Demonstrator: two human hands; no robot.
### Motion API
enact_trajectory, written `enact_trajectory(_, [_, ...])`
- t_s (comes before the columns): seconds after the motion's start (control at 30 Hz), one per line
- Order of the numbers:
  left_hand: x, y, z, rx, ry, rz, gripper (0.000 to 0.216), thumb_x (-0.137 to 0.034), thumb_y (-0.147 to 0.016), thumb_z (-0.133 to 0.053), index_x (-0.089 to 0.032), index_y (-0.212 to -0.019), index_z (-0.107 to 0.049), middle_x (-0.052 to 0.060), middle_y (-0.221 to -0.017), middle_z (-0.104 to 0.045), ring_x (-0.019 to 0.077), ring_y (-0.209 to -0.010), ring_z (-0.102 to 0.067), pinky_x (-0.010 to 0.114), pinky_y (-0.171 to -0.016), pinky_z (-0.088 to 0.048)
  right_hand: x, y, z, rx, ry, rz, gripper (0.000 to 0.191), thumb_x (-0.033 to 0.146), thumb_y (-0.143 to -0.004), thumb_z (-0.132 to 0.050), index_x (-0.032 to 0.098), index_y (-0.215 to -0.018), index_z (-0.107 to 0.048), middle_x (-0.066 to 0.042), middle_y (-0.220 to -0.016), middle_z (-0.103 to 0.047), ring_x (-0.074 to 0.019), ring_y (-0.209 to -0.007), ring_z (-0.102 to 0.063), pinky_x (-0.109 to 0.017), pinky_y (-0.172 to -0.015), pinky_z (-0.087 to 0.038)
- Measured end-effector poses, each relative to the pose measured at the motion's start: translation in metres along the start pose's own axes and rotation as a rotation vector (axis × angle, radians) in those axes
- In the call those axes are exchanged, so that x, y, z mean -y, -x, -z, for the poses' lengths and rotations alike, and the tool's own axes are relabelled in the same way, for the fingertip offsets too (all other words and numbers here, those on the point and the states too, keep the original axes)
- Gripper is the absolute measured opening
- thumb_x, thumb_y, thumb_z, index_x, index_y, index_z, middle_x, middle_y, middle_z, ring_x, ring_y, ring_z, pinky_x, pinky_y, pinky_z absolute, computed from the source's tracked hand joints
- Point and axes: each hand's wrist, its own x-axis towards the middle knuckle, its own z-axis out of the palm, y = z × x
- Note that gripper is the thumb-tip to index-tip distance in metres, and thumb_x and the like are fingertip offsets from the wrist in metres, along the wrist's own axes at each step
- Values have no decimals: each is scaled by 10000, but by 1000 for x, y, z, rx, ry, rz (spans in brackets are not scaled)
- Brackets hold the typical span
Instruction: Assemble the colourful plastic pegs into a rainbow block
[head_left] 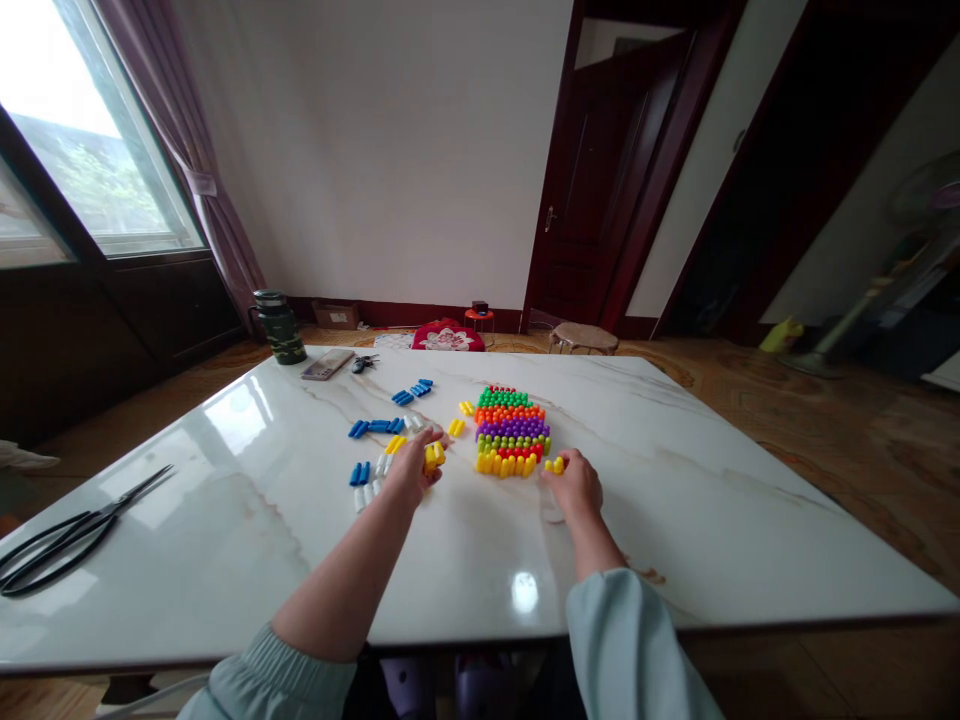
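Observation:
My left hand [411, 466] is closed around a few yellow capsule-shaped pieces [435, 455], above the left part of the table. My right hand [577, 484] pinches small yellow capsule pieces [554, 465] at the near right corner of a coloured block. That block [513, 428] consists of capsule pieces packed in rows of red, green, orange, purple, olive and yellow. Loose yellow pieces [457, 427] lie just left of it. Around my left hand are white pieces [367, 496] and short rows of blue pieces [376, 426], partly hidden by the hand.
Black-handled long scissors [97, 522] lie at the left on the white marbled table [720, 510]. At the far left corner stand a dark green flask [278, 327], a phone [328, 364] and keys [365, 363]. A round stool [584, 338] is beyond the far edge.

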Motion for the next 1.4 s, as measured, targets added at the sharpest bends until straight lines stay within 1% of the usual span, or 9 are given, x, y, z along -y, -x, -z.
enact_trajectory(0.3, [0,0,-1,2,6,5,248,-323,-829,-583,-128,-964,-654,57,-848,-643,67,-512,-521,168,-425,-364,0,-3,-11,-55,-54,70,361,184,-724,-665,202,-1083,-631,-72,-1059,-685,-202,-942,-647,-260,-723,-449])
enact_trajectory(0.53, [0,1,-2,7,-1,-2,224,-282,-757,-649,-137,-926,-653,44,-817,-648,67,-510,-524,167,-431,-372,-1,-5,-15,-65,-136,75,374,131,-749,-626,179,-1120,-614,-82,-1085,-675,-178,-845,-655,-271,-774,-453])
enact_trajectory(0.73, [1,2,-5,32,12,13,193,-231,-770,-651,-129,-932,-628,50,-825,-639,72,-524,-549,181,-457,-428,6,2,-3,-122,-102,35,409,139,-760,-602,154,-1169,-597,-135,-1150,-612,-218,-902,-639,-301,-747,-460])
enact_trajectory(0.83, [3,4,-8,87,43,37,158,-195,-791,-647,-113,-920,-607,63,-814,-631,96,-570,-598,226,-551,-519,24,13,5,-185,-251,105,346,173,-786,-570,156,-1129,-612,-119,-1118,-618,-192,-806,-631,-309,-741,-474])
enact_trajectory(0.97, [5,9,-11,175,59,76,146,-157,-789,-670,-106,-900,-590,67,-759,-629,139,-623,-645,281,-652,-569,54,32,-2,95,-577,376,284,222,-757,-621,178,-1034,-661,-65,-1028,-658,-140,-672,-600,-284,-705,-508])
enact_trajectory(1.03, [5,12,-12,220,49,86,115,-157,-815,-645,-106,-904,-593,66,-748,-640,143,-642,-653,269,-661,-569,64,40,-10,261,-615,537,335,208,-725,-656,206,-1059,-674,-55,-1097,-645,-122,-660,-596,-282,-697,-517])
enact_trajectory(1.1, [5,15,-12,272,29,95,82,-149,-842,-604,-97,-905,-605,80,-764,-660,144,-666,-661,238,-640,-560,68,43,-15,331,-608,641,371,174,-711,-666,228,-1078,-682,-50,-1140,-633,-116,-671,-602,-287,-717,-520])
enact_trajectory(1.2, [7,17,-13,328,-10,99,118,-69,-808,-593,-75,-920,-629,112,-802,-687,162,-715,-680,218,-623,-550,68,42,-16,317,-597,622,314,185,-727,-672,213,-1038,-704,-63,-1092,-660,-138,-714,-624,-293,-737,-522])
enact_trajectory(1.4, [14,12,-11,371,-92,23,409,57,-632,-688,-67,-1021,-671,102,-855,-713,167,-786,-683,256,-753,-545,67,41,-10,284,-526,461,175,229,-721,-694,224,-895,-690,-19,-917,-723,-156,-689,-636,-292,-691,-512])
